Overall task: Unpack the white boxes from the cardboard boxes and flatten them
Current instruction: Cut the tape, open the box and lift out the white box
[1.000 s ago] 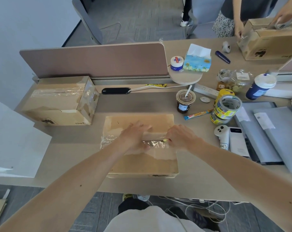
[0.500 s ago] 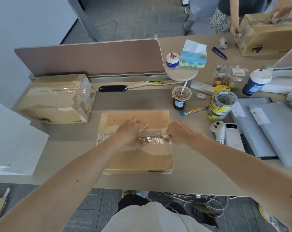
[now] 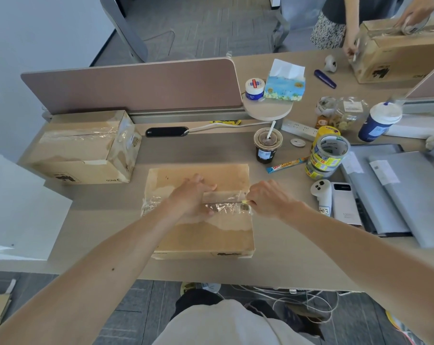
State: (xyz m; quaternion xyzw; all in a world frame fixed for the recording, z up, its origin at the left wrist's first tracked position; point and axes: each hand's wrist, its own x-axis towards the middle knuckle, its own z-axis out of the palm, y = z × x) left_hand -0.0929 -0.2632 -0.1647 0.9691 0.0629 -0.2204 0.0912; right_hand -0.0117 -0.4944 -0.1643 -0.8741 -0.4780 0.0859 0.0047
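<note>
Head view: the cardboard box is seen lying flat at the near middle of the desk, its clear tape wrinkled. The left hand is laid on the seam, fingers extended, pressing. At the seam's right end a small yellow-tipped tool is pinched by the curled right hand. A second taped box is noted left.

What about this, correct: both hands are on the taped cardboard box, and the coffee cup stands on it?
No: the head view shows the coffee cup on the desk behind the cardboard box. Left hand and right hand are on it.
</note>
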